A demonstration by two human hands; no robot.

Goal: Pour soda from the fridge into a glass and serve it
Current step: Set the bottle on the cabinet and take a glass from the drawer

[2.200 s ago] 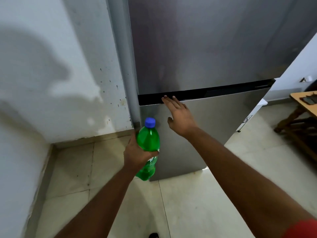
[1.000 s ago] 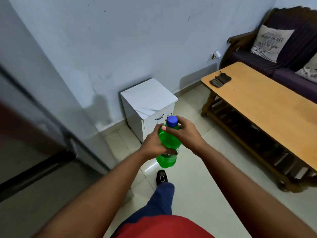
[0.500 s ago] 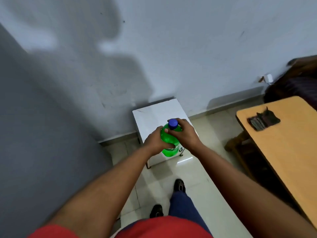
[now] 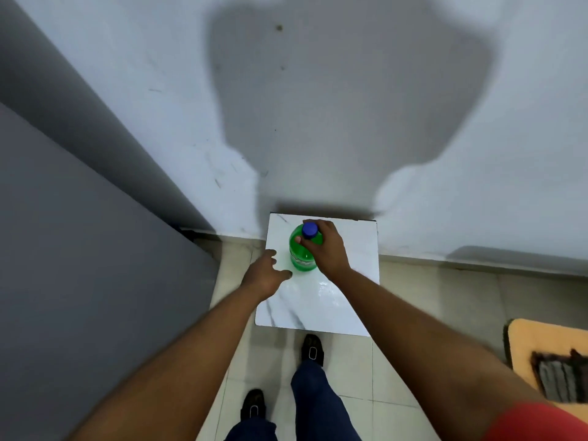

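Note:
A green soda bottle (image 4: 300, 251) with a blue cap (image 4: 310, 230) stands upright on the white marble-patterned top of a small cabinet (image 4: 318, 300). My right hand (image 4: 327, 248) grips the bottle at its neck and shoulder from the right. Just left of the bottle, my left hand (image 4: 265, 275) hovers with fingers spread, holding nothing and not touching it. The grey fridge (image 4: 79, 249) fills the left side, its door shut. No glass is in view.
A pale wall (image 4: 350, 106) rises right behind the cabinet. A wooden table corner (image 4: 525, 338) with a dark cloth (image 4: 560, 377) on it shows at the lower right. My legs and dark shoes stand on the tiled floor (image 4: 429, 300) before the cabinet.
I have turned from the fridge and stepped up to the cabinet. The bottle, held in both hands before, now rests on the cabinet top. My left hand has come off it.

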